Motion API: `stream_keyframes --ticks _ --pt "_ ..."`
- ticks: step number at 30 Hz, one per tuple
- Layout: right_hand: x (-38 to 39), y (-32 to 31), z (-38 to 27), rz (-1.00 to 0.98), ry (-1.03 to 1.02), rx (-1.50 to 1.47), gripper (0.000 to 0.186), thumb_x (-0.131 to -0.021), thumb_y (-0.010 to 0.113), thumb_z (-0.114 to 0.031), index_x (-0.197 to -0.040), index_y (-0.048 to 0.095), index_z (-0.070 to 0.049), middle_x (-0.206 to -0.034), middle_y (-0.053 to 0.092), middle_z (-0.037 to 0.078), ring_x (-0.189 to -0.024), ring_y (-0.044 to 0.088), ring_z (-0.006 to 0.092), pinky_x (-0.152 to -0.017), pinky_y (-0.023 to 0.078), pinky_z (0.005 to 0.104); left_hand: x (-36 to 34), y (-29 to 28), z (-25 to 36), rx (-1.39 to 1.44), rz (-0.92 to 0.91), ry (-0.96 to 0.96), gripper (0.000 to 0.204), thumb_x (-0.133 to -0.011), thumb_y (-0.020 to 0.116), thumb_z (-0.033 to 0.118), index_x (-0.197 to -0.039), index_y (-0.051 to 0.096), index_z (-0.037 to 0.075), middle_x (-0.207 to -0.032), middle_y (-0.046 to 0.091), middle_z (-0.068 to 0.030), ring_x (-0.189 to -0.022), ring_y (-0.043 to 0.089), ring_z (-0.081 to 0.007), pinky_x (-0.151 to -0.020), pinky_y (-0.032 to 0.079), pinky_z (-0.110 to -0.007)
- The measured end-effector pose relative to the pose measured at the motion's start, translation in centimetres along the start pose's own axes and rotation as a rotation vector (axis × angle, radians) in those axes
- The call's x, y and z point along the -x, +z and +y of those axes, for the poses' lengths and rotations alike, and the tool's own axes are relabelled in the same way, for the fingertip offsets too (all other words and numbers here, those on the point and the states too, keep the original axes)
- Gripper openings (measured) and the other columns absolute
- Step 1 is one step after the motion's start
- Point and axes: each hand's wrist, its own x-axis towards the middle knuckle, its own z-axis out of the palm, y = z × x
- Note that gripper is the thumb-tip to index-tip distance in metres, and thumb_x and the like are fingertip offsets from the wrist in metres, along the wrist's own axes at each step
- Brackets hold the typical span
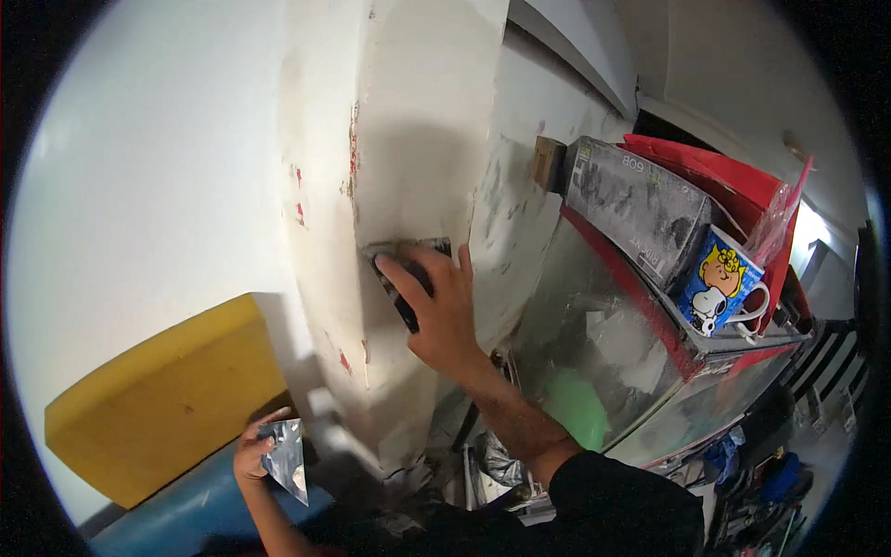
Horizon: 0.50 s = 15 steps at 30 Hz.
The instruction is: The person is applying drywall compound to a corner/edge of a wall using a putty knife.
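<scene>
My right hand (436, 297) grips a dark, flat-bladed scraper (410, 307) whose edge rests on the off-white, patched wall column (413, 158). The column has chipped corners with red flecks showing. At the lower left, my left hand (255, 453) holds a shiny, roughly triangular metal blade (288, 462) away from the column, beside the yellow padded board.
The yellow board (158, 390) leans at the left above a blue surface (167, 511). At the right, a dusty glass tank (594, 325) carries a grey box (631, 204), red bags (761, 186) and a blue cartoon mug (715, 278). Assorted clutter (761, 492) lies at the lower right.
</scene>
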Motion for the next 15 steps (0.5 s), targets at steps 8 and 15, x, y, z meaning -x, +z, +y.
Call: stream_keyframes --ticks 8,15 --pt "-12.5 -8.2 7.6 0.412 -0.172 0.029 0.069 -0.057 0.057 0.01 -0.12 0.052 -0.018 -0.113 0.049 0.011 -0.107 0.045 0.0328 -0.091 0.032 0.05 -0.2 -0.8 -1.0 -0.046 0.029 0.015 0.081 -0.062 0.076 0.024 -0.125 0.04 -0.009 -0.102 0.061 -0.0128 -0.086 0.062 -0.0201 -0.079 0.049 -0.031" --pt "-20.1 -7.7 9.8 0.29 -0.318 0.036 0.06 -0.064 0.043 0.014 -0.12 0.048 -0.008 -0.116 0.045 0.018 -0.104 0.044 0.0376 -0.09 0.037 0.0416 0.0 -1.6 -1.5 -0.045 0.063 0.042 0.079 -0.062 0.075 0.024 -0.124 0.041 -0.009 -0.099 0.062 -0.0122 -0.084 0.062 -0.019 -0.078 0.049 -0.03"
